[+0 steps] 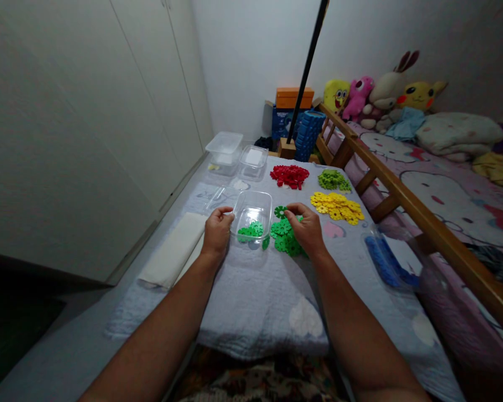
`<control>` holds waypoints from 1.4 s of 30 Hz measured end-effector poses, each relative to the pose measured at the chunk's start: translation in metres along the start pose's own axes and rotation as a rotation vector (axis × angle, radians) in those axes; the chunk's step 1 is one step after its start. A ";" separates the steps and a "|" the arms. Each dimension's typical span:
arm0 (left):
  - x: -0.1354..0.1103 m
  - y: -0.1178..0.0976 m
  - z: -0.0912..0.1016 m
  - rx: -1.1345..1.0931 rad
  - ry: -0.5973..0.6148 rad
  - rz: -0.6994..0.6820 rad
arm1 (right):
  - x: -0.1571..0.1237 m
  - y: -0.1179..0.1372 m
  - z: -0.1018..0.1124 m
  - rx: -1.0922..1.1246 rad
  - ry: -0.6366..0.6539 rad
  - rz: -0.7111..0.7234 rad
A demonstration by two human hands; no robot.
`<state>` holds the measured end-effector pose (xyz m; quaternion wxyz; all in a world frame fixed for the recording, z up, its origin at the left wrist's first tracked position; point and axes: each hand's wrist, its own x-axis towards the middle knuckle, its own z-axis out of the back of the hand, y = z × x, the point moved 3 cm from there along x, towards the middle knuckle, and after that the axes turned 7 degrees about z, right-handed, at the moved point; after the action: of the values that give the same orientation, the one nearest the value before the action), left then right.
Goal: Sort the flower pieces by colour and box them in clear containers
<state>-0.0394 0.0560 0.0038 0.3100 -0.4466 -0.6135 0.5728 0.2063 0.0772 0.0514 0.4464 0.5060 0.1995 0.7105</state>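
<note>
Pretty dim room overall, and the lower-left corner goes nearly black. The clear rectangular plastic tub (252, 214) catches a hard white glare, while soft shadows fall across the pale grey-blue patterned fabric tablecloth (255, 304). Wide-angle stretch skews the tall off-white wardrobe doors (88, 111), and finer details look kinda smeary.

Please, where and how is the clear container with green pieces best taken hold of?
The clear container is probably best pinched at its left rim, from the left side, where the left grip holds it: the thin edge suits thumb and finger, while the green pile sits close on the right.
</note>
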 end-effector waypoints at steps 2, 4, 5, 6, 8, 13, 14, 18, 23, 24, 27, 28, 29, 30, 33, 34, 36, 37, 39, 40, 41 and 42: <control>0.000 0.000 0.000 0.005 0.010 0.008 | 0.000 0.009 -0.005 0.037 -0.024 -0.001; 0.000 0.001 0.000 0.007 0.014 0.011 | -0.001 0.018 -0.012 0.018 0.006 0.023; 0.000 0.001 -0.001 0.005 0.016 0.013 | -0.001 0.023 -0.016 -0.014 0.037 0.041; 0.000 0.001 -0.001 0.000 0.017 0.015 | -0.001 0.027 -0.021 -0.059 0.075 0.060; -0.001 0.000 -0.001 -0.009 0.020 0.020 | -0.001 0.034 -0.029 -0.157 0.169 0.090; -0.003 -0.003 -0.002 -0.006 0.028 0.010 | -0.002 0.039 -0.045 -0.269 0.361 0.111; -0.003 -0.003 -0.002 -0.008 0.027 0.010 | -0.003 0.038 -0.046 -0.278 0.381 0.115; -0.003 -0.004 -0.002 -0.005 0.017 0.014 | -0.004 0.036 -0.047 -0.307 0.402 0.137; -0.001 -0.001 0.000 0.000 0.012 0.015 | 0.000 0.028 -0.026 -0.346 0.288 0.122; 0.000 0.000 0.000 0.000 0.009 0.010 | 0.001 0.025 -0.020 -0.364 0.272 0.109; 0.001 0.001 0.000 0.005 0.002 -0.006 | 0.000 0.015 -0.005 -0.442 0.298 0.063; 0.001 0.002 0.000 0.008 0.000 -0.010 | -0.002 0.012 -0.003 -0.464 0.346 0.051; 0.001 0.002 0.000 0.012 -0.001 -0.012 | -0.004 0.009 -0.002 -0.481 0.409 0.044; 0.001 0.002 0.000 0.014 -0.002 -0.012 | -0.007 0.007 -0.003 -0.491 0.476 0.041; 0.000 0.001 0.000 0.017 -0.007 -0.008 | -0.015 0.004 -0.011 -0.501 0.621 0.054; 0.000 0.000 0.000 0.017 -0.009 -0.009 | -0.017 0.004 -0.015 -0.501 0.635 0.065; -0.001 0.000 0.000 0.018 -0.011 -0.014 | -0.020 0.004 -0.022 -0.496 0.636 0.093; -0.001 0.000 0.000 0.019 -0.010 -0.015 | -0.022 0.005 -0.025 -0.492 0.630 0.107; 0.000 0.000 0.000 0.018 -0.007 -0.013 | -0.025 0.004 -0.029 -0.481 0.622 0.123; 0.000 0.001 0.000 0.018 -0.006 -0.011 | -0.025 0.004 -0.030 -0.475 0.623 0.124; 0.000 0.002 0.001 0.018 -0.006 -0.012 | -0.025 0.003 -0.030 -0.469 0.623 0.122; 0.000 0.002 0.001 0.019 -0.006 -0.014 | -0.024 0.003 -0.029 -0.465 0.624 0.116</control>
<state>-0.0400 0.0556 0.0017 0.3163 -0.4377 -0.6122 0.5776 0.1813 0.0603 0.0281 0.4260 0.1617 0.1303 0.8806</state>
